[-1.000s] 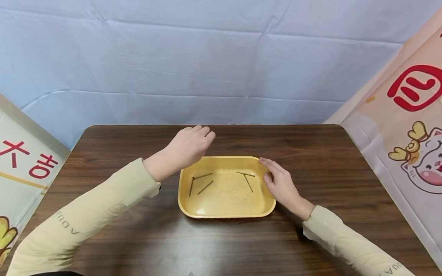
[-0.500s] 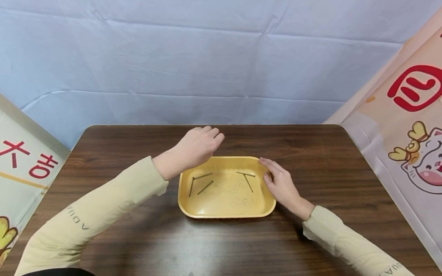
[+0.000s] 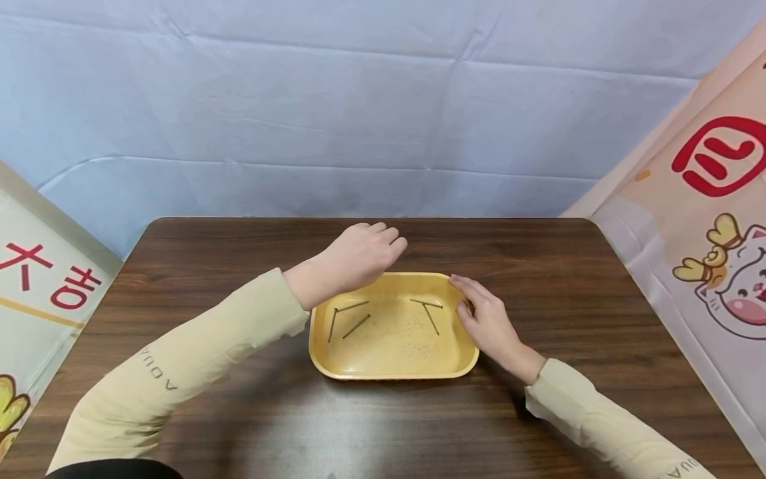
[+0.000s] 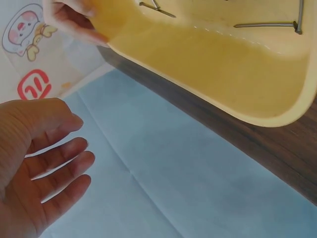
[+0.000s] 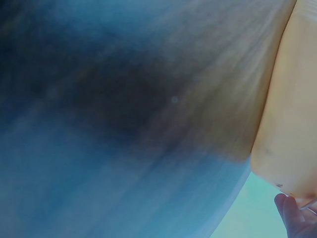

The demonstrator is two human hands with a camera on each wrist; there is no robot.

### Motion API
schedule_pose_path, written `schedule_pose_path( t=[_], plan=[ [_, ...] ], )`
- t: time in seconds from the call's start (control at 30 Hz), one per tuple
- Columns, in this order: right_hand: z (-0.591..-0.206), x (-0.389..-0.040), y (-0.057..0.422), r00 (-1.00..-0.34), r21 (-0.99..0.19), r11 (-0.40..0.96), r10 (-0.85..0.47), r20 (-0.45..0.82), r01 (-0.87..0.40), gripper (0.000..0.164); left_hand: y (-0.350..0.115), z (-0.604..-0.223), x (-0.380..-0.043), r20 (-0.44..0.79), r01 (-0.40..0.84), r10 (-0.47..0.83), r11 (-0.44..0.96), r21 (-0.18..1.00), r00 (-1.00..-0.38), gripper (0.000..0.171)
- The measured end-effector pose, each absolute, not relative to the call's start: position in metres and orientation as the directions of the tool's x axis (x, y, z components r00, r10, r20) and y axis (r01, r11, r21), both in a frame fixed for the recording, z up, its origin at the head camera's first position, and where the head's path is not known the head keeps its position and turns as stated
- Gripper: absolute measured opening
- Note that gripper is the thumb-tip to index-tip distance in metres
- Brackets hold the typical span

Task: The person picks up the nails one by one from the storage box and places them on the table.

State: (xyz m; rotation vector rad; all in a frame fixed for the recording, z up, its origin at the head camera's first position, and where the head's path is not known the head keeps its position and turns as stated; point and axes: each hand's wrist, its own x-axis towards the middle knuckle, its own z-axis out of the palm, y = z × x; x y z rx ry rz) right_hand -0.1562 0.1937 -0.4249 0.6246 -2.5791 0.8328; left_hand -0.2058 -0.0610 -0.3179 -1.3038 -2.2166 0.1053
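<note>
A yellow plastic tray point(image 3: 391, 362) sits on the table with several long nails inside. One group of nails point(image 3: 356, 326) lies at its left, and others point(image 3: 431, 319) at its right. My left hand point(image 3: 356, 259) is over the tray's far rim, covering part of it. In the left wrist view that hand point(image 4: 49, 168) has loosely bent fingers and holds nothing. With thumb over the rim and fingers along the outside, my right hand point(image 3: 487, 322) holds the tray's right end. The right wrist view shows its fingertips point(image 5: 292, 210) at the tray's side point(image 5: 287, 109).
The dark wooden table point(image 3: 239, 426) extends all round the tray. Behind its far edge hangs a pale blue cloth point(image 3: 299, 120). Printed banners with red characters point(image 3: 688, 279) stand at both sides.
My left hand has drifted right along the tray's far rim, uncovering more of its left corner. The right hand, tray and nails have stayed in place.
</note>
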Motion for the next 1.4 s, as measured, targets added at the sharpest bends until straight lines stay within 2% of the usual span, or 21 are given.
schedule_pose_path(
  t=[0.3,0.67,0.87,1.4],
  plan=[
    [-0.424,-0.156,0.194,-0.843,-0.462,0.73,-0.294,0.451,-0.503,0.04,-0.048,-0.318,-0.204,0.403,0.794,0.84,0.505,-0.338,-0.363,0.014],
    [-0.424,-0.156,0.195,-0.841,-0.465,0.727,-0.296,0.452,-0.506,0.04,-0.035,-0.32,-0.2,0.374,0.814,0.853,0.486,-0.319,-0.363,0.008],
    [-0.426,-0.157,0.194,-0.836,-0.461,0.725,-0.296,0.462,-0.512,0.039,-0.03,-0.324,-0.2,0.363,0.826,0.864,0.467,-0.316,-0.349,0.012],
    [-0.425,-0.157,0.194,-0.826,-0.455,0.722,-0.293,0.481,-0.521,0.039,-0.014,-0.339,-0.202,0.294,0.833,0.896,0.425,-0.354,-0.332,0.012]
  ],
)
